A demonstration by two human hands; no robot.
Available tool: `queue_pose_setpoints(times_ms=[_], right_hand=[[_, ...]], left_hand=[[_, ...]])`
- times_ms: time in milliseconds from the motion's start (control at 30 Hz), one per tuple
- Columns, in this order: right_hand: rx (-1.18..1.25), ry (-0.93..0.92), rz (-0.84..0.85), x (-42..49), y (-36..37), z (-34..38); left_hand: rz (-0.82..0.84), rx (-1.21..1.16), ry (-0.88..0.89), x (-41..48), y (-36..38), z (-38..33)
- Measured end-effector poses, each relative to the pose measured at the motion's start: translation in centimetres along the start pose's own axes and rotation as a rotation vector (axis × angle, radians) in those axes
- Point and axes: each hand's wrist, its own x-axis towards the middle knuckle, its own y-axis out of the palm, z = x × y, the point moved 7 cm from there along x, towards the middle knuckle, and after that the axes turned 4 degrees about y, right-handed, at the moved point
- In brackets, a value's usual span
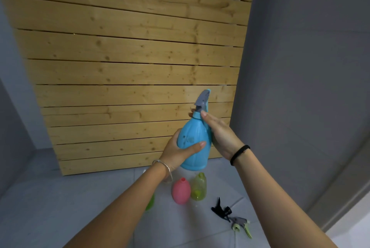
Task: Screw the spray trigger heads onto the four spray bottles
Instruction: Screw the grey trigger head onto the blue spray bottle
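Left hand (180, 152) gripped the blue bottle (195, 143) by its belly, long axis tilted up and right; right hand (218, 133) pinched its collar, under the grey trigger head (203, 99).

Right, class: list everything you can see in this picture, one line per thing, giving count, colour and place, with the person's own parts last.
Blue bottle: one, light blue, held up before the wooden wall.
Fitted trigger head: one, grey and blue, on the blue bottle's neck.
Pink bottle: one, on the floor, no head.
Yellow-green bottle: one, translucent, right beside the pink one.
Green bottle: one, mostly hidden behind the left forearm.
Loose trigger heads: two, black and grey-green, on the floor at right.
Wooden wall: pale slats.
Left hand: grips the bottle's body.
Right hand: at its neck.
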Motion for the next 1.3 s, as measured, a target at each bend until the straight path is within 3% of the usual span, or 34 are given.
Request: queue_pose_setpoints(times_ms=[167, 300, 467, 633, 867, 1067, 1300], right_hand=[[0.080, -0.083, -0.191, 0.0, -0.3, 0.1], [0.003, -0.050, -0.063, 0.1, 0.3, 0.5], [0.078, -0.100, -0.104, 0.1, 0.3, 0.3], [0.028, -0.074, 0.010, 0.0, 0.8, 0.5], [0.068, -0.118, -0.240, 0.1, 0.0, 0.9], [0.142, -0.062, -0.048, 0.1, -0.4, 1.7], [0.216, -0.032, -0.154, 0.3, -1.3, 0.6]], left_hand=[[-0.015, 0.017, 0.015, -0.1, 0.1, -0.1], [-0.009, -0.005, 0.017, 0.0, -0.2, -0.3], [0.023, 0.026, 0.011, -0.3, -0.2, 0.0], [0.011, 0.027, 0.005, -0.3, -0.5, -0.3], [-0.060, 0.036, 0.053, 0.0, -0.2, -1.2], [0.115, -0.090, -0.054, -0.3, 0.7, -1.3], [0.044, -0.040, -0.042, -0.1, 0.8, -1.5]])
